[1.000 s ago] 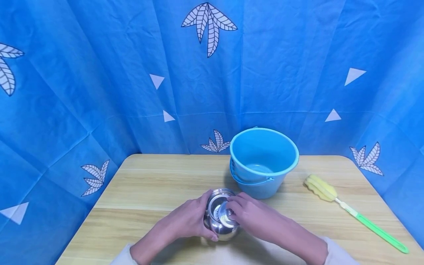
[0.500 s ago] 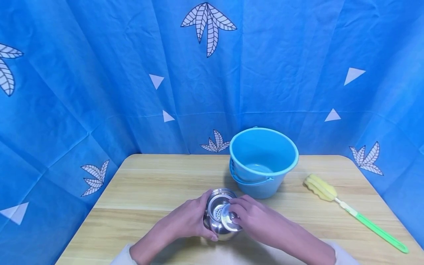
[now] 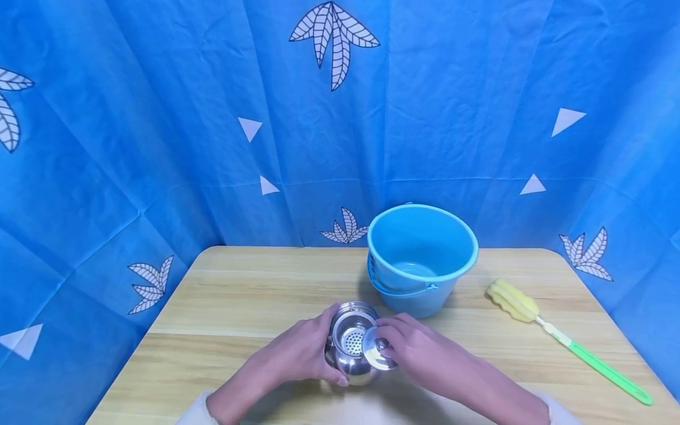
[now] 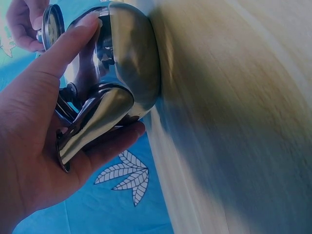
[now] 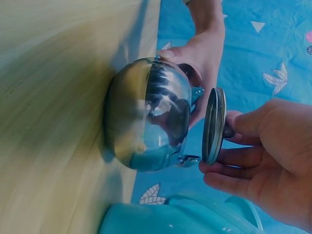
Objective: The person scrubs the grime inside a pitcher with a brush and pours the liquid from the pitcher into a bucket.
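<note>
A shiny round steel teapot (image 3: 356, 370) stands on the table near its front, its mouth uncovered and a perforated strainer (image 3: 352, 342) showing inside. My left hand (image 3: 305, 351) grips the pot from the left, thumb and fingers spread around its side. In the left wrist view the spout (image 4: 100, 117) points back between thumb and fingers. With my right hand (image 3: 425, 357) I pinch the knob of the round steel lid (image 5: 213, 126). Held tilted, the lid is apart from the rim, at the right of the opening. Two small lugs stand up at the pot's rim in the right wrist view.
Behind the pot and slightly right stands a light blue bucket (image 3: 393, 283), its handle hanging down in front. On the right lies a brush with a yellow sponge head (image 3: 514, 301) and a green handle (image 3: 611, 370). A blue patterned curtain (image 3: 451, 118) encloses the wooden table (image 3: 255, 283).
My right hand has drawn the lid to the right from over the teapot's mouth, baring more of the strainer. The left hand stays in place on the pot.
</note>
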The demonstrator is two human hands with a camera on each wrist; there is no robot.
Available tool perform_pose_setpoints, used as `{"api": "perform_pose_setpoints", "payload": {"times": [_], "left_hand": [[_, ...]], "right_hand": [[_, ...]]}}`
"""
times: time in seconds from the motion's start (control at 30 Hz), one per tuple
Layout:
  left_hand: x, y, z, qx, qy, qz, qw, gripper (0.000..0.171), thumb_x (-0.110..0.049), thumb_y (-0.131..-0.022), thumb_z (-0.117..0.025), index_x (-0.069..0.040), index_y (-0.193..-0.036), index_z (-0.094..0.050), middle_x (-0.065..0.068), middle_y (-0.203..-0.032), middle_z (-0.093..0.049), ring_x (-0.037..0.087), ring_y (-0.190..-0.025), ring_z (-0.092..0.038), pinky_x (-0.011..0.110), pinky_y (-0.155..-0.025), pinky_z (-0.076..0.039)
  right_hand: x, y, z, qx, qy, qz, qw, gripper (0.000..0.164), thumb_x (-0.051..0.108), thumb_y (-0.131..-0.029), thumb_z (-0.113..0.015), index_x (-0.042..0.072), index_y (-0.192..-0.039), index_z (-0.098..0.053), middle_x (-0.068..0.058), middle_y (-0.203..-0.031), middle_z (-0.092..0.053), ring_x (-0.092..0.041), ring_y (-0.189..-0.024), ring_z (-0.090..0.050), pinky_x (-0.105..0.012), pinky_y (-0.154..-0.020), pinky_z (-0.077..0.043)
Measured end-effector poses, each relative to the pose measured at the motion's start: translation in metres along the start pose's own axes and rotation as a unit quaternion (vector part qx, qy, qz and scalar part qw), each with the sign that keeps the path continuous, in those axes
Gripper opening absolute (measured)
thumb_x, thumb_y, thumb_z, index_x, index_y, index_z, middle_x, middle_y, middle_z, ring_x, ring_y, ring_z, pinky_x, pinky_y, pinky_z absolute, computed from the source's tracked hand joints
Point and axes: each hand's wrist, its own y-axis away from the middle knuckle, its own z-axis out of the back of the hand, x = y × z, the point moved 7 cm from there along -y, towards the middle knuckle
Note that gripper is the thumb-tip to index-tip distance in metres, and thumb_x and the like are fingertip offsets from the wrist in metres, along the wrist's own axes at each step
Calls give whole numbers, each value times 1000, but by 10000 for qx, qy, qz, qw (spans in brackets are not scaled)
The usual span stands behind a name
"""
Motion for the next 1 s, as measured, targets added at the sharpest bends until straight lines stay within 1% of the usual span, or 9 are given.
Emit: {"api": "perform_pose_setpoints", "payload": {"times": [0.47, 0.67, 0.87, 1.0], "left_hand": [[0, 0, 1, 0, -36, 40, 10000, 137, -64, -60, -93, -1, -161, -24, 19, -142, -63, 31, -124, -68, 44, -106, -58], [0, 0, 0, 17, 10, 87, 10000, 137, -64, -59, -93, -2, -161, -25, 19, -142, -63, 32, -124, -68, 45, -107, -58], [0, 0, 0, -2, 37, 107, 9999, 137, -63, -59, -94, -2, -161, -25, 19, -144, -62, 33, -126, -67, 46, -108, -57], [0, 0, 1, -12, 15, 109, 9999, 137, -63, -58, -94, -3, -161, -25, 19, -144, -62, 33, -127, -66, 46, -108, -57]], "right_hand": [[-5, 13, 3, -178, -6, 32, 9998, 28, 14, -88, -78, 6, -114, -71, -9, -121, -74, -20, -111, -71, -30, -92, -64], [-10, 20, 1, -57, -69, -115, 9999, 29, 14, -88, -79, 6, -115, -71, -8, -123, -74, -20, -111, -70, -30, -91, -64], [-15, 29, 1, -139, -71, -144, 9998, 29, 15, -88, -79, 7, -115, -71, -7, -120, -74, -21, -111, -70, -32, -91, -64], [-19, 37, -1, -117, -72, -207, 9997, 30, 13, -86, -80, 7, -114, -71, -5, -119, -74, -22, -111, -70, -34, -91, -64]]}}
